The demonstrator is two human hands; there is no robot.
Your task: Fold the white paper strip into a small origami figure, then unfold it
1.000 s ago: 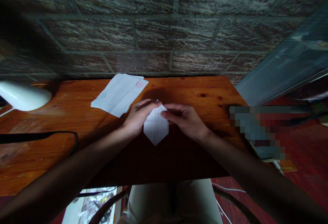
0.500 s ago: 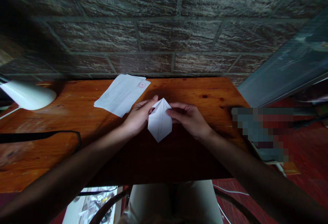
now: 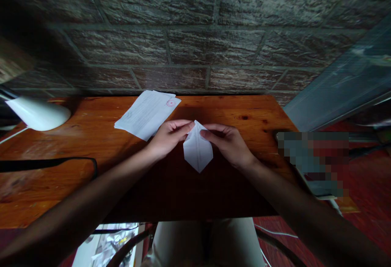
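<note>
A small folded sheet of paper, white with faint print, is held up in front of me with one point upward and another downward. My left hand pinches its upper left edge, the thumb lying near the top point. On the other side my right hand grips the upper right edge, its thumb flat on the front face. The fingers behind the paper are partly hidden. Beyond my left hand lies a stack of printed sheets; the top one bears a round red stamp.
The wooden desk meets a brick wall. At the left are a white lamp-like object and a black strap. A blurred-out object is at the right edge. Below stands a white container with paper scraps.
My left thumb has moved along the upper left edge to the top point, and the flap there now lies flatter. The paper's lower point has swung slightly right.
</note>
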